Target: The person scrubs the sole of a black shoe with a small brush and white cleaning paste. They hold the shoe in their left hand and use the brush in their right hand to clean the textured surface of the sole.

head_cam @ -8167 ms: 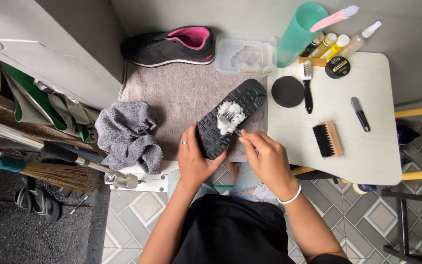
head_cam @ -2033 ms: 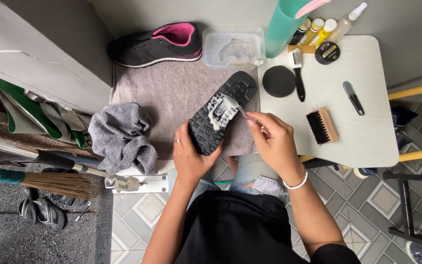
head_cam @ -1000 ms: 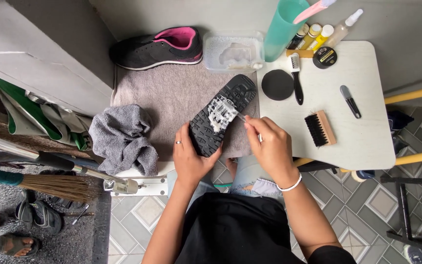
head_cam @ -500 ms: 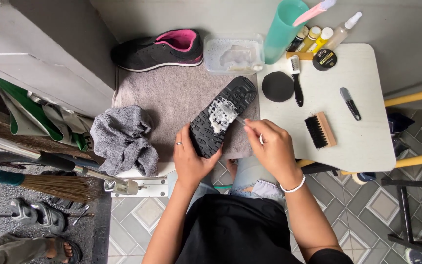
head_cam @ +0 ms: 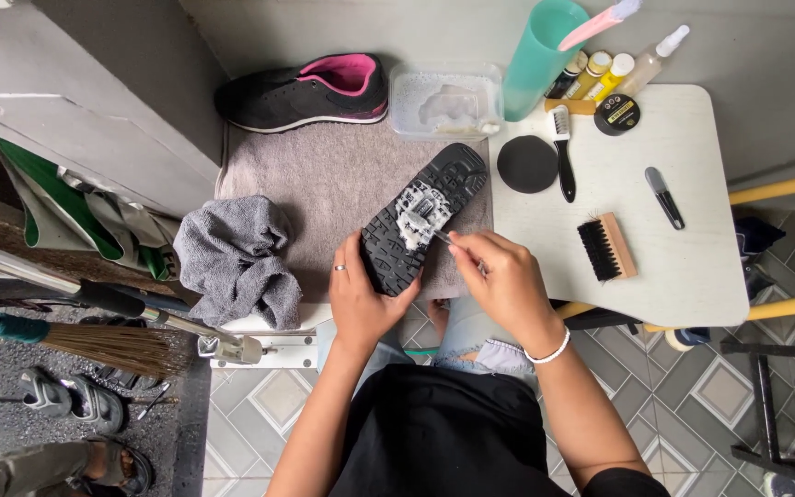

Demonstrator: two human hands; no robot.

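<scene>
The shoe (head_cam: pixel 423 217) in my left hand (head_cam: pixel 361 299) showed a black studded sole with white foam across the middle. The towel (head_cam: pixel 324 184) under it was dull mauve-grey, the rag (head_cam: pixel 232 258) slate grey. The other shoe (head_cam: pixel 305 90) was black with a pink lining and pale sole edge. The table (head_cam: pixel 692 248) was white, the cup (head_cam: pixel 537 60) teal, the brush (head_cam: pixel 606 247) black-bristled on tan wood. The floor tiles (head_cam: pixel 692 387) bore grey diamonds. My bracelet (head_cam: pixel 549 351) was white.

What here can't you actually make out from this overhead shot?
- Head view: the small tool in the right hand is mostly hidden by fingers; only a thin tip shows.
- The shoe upper is hidden; only its foamy sole faces up.
- The cup is cut off by the top edge.
- Bottle labels are too small.
</scene>
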